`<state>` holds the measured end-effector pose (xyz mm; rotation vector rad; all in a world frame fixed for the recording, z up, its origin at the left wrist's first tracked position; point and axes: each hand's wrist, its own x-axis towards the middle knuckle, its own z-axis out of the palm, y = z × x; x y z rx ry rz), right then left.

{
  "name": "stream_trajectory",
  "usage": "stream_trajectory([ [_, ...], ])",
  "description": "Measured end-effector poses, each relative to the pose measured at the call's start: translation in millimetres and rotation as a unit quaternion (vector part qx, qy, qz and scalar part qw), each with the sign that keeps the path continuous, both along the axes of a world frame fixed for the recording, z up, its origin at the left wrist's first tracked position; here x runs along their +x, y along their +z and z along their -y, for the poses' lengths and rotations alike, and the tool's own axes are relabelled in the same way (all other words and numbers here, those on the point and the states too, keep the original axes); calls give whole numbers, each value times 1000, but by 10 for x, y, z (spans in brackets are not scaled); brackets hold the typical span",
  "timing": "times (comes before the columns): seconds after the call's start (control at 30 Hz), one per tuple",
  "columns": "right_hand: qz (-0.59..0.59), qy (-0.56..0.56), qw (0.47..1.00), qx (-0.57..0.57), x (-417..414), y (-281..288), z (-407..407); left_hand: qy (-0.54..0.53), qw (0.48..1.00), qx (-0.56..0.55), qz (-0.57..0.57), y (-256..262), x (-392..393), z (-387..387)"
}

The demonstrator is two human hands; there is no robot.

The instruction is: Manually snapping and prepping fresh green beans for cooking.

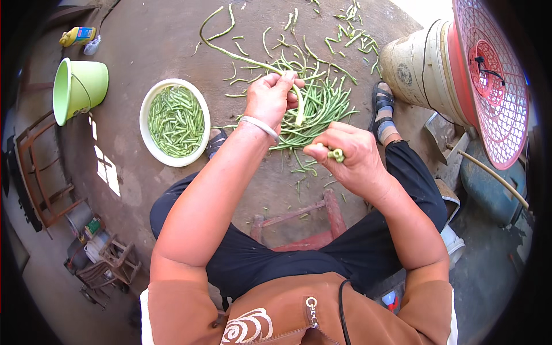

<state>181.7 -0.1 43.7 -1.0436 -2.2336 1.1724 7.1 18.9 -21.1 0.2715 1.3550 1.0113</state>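
Between the thumb and fingers of my left hand (272,92) is a long green bean pod (241,56), its far part curling away over the floor and its near end hanging towards me. Short pieces of bean (337,155) stick out of my right hand (351,157), which is closed around them. Below both hands lies a heap of long green beans (323,108) on the concrete floor. To the left, a white basin (144,123) holds many cut bean pieces (177,123), apparently in water.
Scattered bean scraps (353,36) lie beyond the heap. A light green bucket (90,86) rests on its side at left, near a yellow bottle (82,36). At right stands a dirty white bucket (409,64) beside a pink mesh cover (509,108). A red wooden stool (334,211) is beneath me.
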Motion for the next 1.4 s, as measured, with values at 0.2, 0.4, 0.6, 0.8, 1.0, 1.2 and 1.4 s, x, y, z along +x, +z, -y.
stream_trajectory([
  [0.2, -51, -212, 916, -338, 166, -23, -213, -35, 994, 23, 102, 95, 23, 34],
  [0.4, -15, -189, 869, -457, 22, -277, -300, -78, 992, 23, 98, 227, 171, 81],
  [0.6, 54, -106, 923, -367, -21, -247, -262, 26, 999, 35, -12, 175, -89, -55],
  [0.8, -47, 24, 998, -44, -76, 51, -203, 14, 1000, 26, 5, 166, -188, -64],
  [1.0, -139, -202, 861, -446, 93, -96, -302, -65, 983, 34, 168, 171, -43, 35],
  [1.2, 43, -118, 919, -373, 45, -221, -314, -65, 983, 1, 171, 142, 160, 138],
  [1.4, 146, -47, 977, -151, -2, -107, -245, 24, 998, 23, 60, 84, -88, -45],
])
